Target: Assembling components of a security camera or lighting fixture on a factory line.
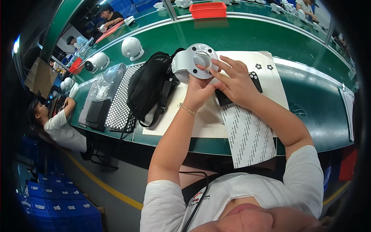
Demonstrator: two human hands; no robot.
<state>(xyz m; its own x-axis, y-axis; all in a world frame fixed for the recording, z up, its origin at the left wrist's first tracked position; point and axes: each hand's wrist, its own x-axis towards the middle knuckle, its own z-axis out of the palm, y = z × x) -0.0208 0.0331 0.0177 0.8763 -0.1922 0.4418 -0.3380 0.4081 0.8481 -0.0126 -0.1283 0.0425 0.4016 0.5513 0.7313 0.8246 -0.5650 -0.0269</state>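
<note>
My left hand [199, 91] grips a white, rounded camera-like device [181, 65] from below, with its round base turned up toward me. Four-square dark dots, several in all, mark the base's rim around a recessed middle. My right hand [235, 81] has its fingers spread, and the tips touch the right side of the base. Under that hand lies a black sheet [224, 99] with paw-like cutouts. A white printed backing sheet [249, 135] hangs over the table's near edge, below my right forearm. Two small black flower-shaped pieces [264, 67] lie on the cream board [280, 87].
Left of the board sit a black mesh bag [148, 83], white-dotted sheets [123, 96], and a clear plastic bag [110, 81]. Two similar white devices [132, 48] stand farther back. A red bin [208, 10] is beyond the rail. A co-worker [63, 127] sits at left.
</note>
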